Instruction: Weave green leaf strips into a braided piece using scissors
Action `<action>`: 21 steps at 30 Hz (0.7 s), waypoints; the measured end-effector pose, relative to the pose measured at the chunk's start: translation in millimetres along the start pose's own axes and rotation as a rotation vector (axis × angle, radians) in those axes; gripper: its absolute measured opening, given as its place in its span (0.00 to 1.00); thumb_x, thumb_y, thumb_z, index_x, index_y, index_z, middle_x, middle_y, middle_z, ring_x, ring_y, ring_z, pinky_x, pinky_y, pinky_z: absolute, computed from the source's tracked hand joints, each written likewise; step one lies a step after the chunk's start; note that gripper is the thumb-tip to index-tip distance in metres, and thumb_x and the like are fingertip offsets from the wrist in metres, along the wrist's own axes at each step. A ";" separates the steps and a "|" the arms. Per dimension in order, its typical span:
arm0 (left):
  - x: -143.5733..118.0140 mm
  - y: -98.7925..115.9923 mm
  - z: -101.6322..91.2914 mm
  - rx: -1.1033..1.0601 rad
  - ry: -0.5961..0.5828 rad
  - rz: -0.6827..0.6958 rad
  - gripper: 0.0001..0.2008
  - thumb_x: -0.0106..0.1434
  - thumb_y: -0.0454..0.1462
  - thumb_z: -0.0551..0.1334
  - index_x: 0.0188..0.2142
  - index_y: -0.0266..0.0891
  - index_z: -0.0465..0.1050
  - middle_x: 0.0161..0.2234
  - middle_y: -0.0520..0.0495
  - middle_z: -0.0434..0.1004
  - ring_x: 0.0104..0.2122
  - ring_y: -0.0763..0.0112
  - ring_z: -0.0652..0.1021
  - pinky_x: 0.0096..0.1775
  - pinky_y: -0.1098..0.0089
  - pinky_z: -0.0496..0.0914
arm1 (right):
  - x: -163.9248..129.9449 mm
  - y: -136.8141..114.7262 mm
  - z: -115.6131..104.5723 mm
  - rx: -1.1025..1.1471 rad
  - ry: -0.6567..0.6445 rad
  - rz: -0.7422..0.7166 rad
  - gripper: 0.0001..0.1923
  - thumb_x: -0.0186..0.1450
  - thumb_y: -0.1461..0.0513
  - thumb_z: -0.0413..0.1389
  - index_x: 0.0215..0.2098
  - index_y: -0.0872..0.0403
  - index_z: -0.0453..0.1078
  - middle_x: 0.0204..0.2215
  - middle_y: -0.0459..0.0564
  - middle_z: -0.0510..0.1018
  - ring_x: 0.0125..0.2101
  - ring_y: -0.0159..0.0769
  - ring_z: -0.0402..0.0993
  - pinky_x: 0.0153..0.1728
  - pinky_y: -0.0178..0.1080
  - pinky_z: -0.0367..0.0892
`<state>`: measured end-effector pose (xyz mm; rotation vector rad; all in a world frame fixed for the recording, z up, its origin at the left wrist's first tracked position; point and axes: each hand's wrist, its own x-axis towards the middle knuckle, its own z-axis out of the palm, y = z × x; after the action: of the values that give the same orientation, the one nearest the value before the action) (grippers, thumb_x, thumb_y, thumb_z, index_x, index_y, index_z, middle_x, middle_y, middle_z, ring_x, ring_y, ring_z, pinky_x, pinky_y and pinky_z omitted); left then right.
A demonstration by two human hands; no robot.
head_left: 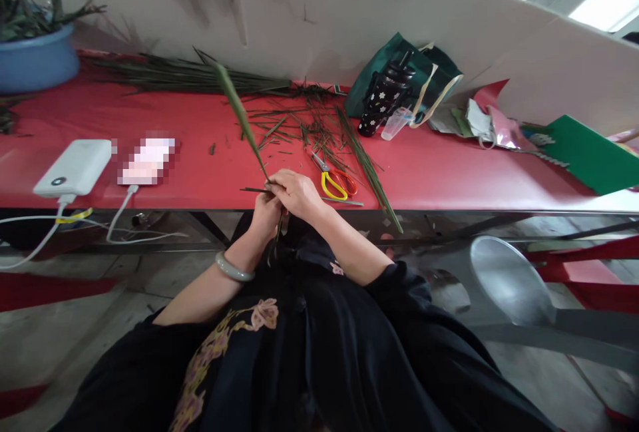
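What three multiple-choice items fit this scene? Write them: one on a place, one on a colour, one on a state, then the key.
1. Where do the scissors lie?
A. On the red table, just beyond the hands
B. Inside the blue basin
C. On the floor under the table

2. What colour are the scissors' handles?
A. Both green
B. One yellow, one red
C. Both black

3. What is the state of the long green leaf strip?
A. Lying flat on the table, untouched
B. Stuck in the green bag
C. Held at its lower end, rising up and away from the hands

Key: 1 A, the scissors rest on the tabletop right of the right hand. 2 B, one loop is yellow, the other red. 3 C, the left hand and right hand meet in a grip at the strip's base, and it slants upward over the table.
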<state>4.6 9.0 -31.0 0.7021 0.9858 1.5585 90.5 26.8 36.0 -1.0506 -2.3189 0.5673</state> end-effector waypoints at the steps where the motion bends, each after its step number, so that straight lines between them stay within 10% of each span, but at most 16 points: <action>1: 0.9 1.7 -1.0 -0.017 -0.001 0.010 0.08 0.49 0.36 0.64 0.21 0.36 0.65 0.13 0.55 0.63 0.14 0.80 0.65 0.17 0.77 0.56 | -2.4 1.6 0.6 0.017 0.028 0.009 0.11 0.64 0.60 0.47 0.40 0.52 0.69 0.38 0.47 0.73 0.39 0.28 0.69 0.40 0.30 0.61; 7: 8.5 16.5 -8.0 -0.047 0.016 -0.038 0.10 0.47 0.38 0.64 0.28 0.35 0.66 0.21 0.51 0.72 0.16 0.79 0.70 0.17 0.78 0.58 | -17.9 21.3 4.6 0.069 0.230 0.116 0.14 0.65 0.59 0.45 0.41 0.55 0.68 0.39 0.49 0.73 0.41 0.29 0.69 0.42 0.31 0.62; 21: 6.8 10.6 -9.5 -0.033 -0.014 -0.050 0.12 0.46 0.37 0.65 0.30 0.33 0.69 0.21 0.50 0.72 0.16 0.79 0.70 0.19 0.77 0.62 | -20.1 29.4 -3.1 -0.249 0.010 0.177 0.13 0.65 0.56 0.45 0.41 0.48 0.69 0.40 0.46 0.72 0.38 0.32 0.69 0.33 0.32 0.61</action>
<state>-10.1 13.1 -26.8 0.6596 0.9584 1.5214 120.0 29.6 15.9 -1.3805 -2.3452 0.3417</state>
